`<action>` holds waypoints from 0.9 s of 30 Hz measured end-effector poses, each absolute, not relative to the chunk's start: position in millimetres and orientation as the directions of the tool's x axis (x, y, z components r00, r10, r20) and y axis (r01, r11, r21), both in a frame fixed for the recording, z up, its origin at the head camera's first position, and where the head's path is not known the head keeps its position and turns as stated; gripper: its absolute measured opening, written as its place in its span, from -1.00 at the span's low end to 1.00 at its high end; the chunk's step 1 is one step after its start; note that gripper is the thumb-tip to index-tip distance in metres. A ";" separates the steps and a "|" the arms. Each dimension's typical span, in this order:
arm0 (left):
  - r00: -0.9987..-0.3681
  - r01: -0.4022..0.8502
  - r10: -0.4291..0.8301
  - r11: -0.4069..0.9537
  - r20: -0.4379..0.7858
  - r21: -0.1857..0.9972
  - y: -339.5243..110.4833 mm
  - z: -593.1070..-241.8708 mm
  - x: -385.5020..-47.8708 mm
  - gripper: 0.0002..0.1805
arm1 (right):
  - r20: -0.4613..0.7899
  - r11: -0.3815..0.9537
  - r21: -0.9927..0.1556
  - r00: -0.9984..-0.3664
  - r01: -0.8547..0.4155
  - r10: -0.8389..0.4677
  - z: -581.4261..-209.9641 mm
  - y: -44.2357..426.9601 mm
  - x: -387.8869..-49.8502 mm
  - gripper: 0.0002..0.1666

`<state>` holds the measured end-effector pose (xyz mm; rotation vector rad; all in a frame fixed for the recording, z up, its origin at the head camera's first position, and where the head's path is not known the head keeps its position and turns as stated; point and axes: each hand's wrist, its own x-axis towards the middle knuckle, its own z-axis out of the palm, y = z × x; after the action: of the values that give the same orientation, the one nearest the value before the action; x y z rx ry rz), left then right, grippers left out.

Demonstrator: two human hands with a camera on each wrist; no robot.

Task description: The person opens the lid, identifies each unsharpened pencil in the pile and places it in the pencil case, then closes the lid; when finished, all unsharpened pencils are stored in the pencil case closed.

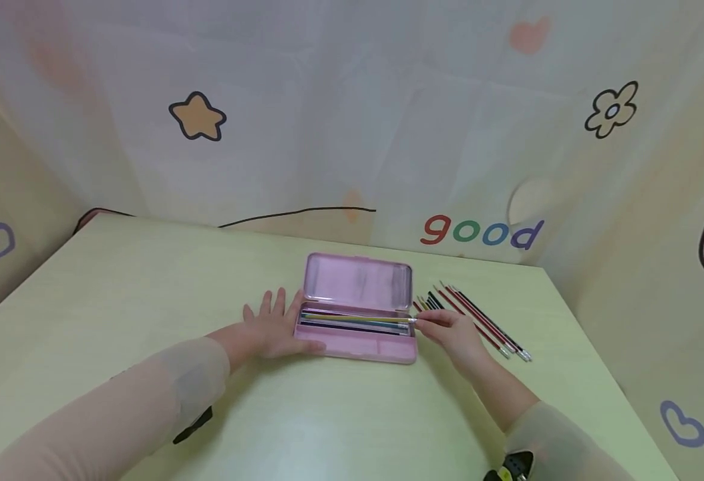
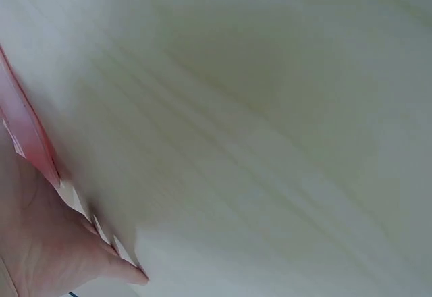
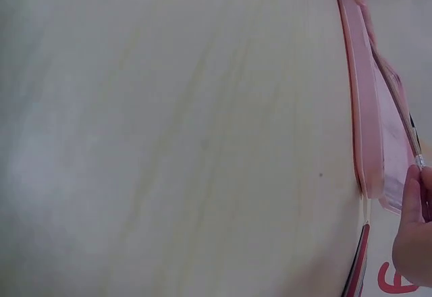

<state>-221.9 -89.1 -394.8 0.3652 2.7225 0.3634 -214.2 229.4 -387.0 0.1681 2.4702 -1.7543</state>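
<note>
A pink pencil case (image 1: pixel 346 344) stands with its lid raised, several pencils lying lengthwise in its rear compartment. With its fingers spread, my left hand (image 1: pixel 275 329) rests against the case's left side, the thumb over the front corner. My right hand (image 1: pixel 457 337) pinches the metal-tipped end of a yellow pencil (image 1: pixel 358 318) at the case's right edge. That pencil lies over the others, along the compartment; whether it touches them I cannot tell. In the right wrist view, thumb and finger of the right hand (image 3: pixel 413 226) hold the pencil's end beside the pink case (image 3: pixel 368 108).
To the right of the case, several red, black and other pencils (image 1: pixel 487 321) lie slanted on the table (image 1: pixel 147 287), partly behind my right hand. A printed curtain (image 1: pixel 352 133) hangs behind the table and at both sides.
</note>
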 end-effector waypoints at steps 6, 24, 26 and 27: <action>-0.898 0.210 0.300 0.935 -0.321 0.284 -87.6 -391.7 -219.0 0.27 | -0.139 0.314 -0.939 -0.990 0.138 0.017 -389.4 222.8 -216.1 -0.69; -0.890 0.159 0.259 0.948 -0.376 0.276 -87.8 -402.7 -229.8 0.39 | -0.165 0.348 -0.923 -0.986 0.163 0.024 -390.6 215.8 -220.0 -0.71; -0.891 0.163 0.262 0.947 -0.370 0.278 -88.7 -405.9 -231.8 0.40 | -0.161 0.375 -0.913 -0.986 0.160 0.028 -391.1 215.6 -220.2 -0.73; -0.892 0.164 0.264 0.946 -0.366 0.281 -89.1 -406.9 -232.3 0.41 | -0.159 0.387 -0.908 -0.987 0.159 0.031 -391.5 215.6 -220.4 -0.74</action>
<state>-232.3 -89.1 -406.9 0.3093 2.6919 0.3410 -220.4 215.6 -391.5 0.1733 2.5179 -1.6682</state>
